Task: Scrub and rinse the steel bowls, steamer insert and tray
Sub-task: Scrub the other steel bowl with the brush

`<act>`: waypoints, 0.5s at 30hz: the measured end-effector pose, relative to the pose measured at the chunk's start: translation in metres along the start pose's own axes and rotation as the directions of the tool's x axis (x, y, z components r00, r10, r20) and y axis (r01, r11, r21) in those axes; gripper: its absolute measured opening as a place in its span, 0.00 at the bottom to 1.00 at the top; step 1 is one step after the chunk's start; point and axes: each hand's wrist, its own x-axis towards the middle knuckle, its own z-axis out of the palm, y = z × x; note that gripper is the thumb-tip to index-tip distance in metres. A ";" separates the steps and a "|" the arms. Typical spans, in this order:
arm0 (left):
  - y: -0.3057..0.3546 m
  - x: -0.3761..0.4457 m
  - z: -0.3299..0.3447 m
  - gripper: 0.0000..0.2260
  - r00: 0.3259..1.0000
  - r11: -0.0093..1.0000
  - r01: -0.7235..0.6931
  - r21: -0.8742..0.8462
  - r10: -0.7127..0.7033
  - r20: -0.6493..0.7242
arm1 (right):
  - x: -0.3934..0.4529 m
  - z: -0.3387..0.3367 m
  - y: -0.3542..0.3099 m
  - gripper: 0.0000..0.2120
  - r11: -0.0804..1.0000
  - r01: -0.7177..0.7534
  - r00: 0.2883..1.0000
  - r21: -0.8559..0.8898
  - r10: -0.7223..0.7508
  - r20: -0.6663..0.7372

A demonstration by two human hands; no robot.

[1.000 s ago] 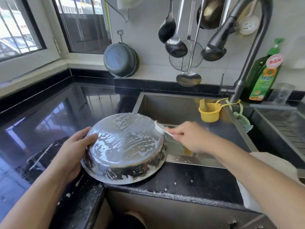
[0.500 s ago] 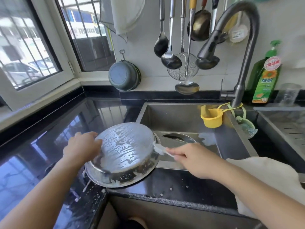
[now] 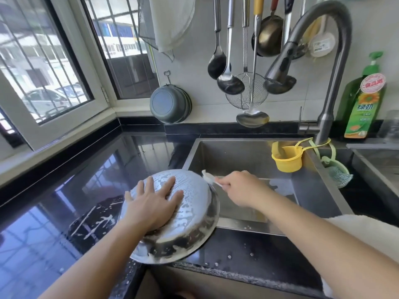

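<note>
A large steel bowl lies upside down on the black counter at the sink's left corner, its outside streaked with white foam. My left hand presses flat on the bowl's base, fingers spread. My right hand grips a white scrubbing tool whose head touches the bowl's far right edge, over the sink. Another steel piece lies in the sink basin, mostly hidden behind my right hand.
A faucet arches over the sink, with a yellow cup and a green scourer holder hung at its base. Green dish soap stands at the back right. Ladles and a strainer hang on the wall. Foam streaks mark the counter.
My left hand moved from the bowl's left rim onto its upturned base. The bowl tilted a little toward the sink. My right hand kept the scrubbing tool at the bowl's right edge.
</note>
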 end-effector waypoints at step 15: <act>-0.043 -0.006 -0.001 0.29 0.954 0.955 -0.294 0.034 0.291 0.072 | -0.144 0.055 -0.031 0.26 0.979 0.013 0.999 0.205 -0.003 -0.051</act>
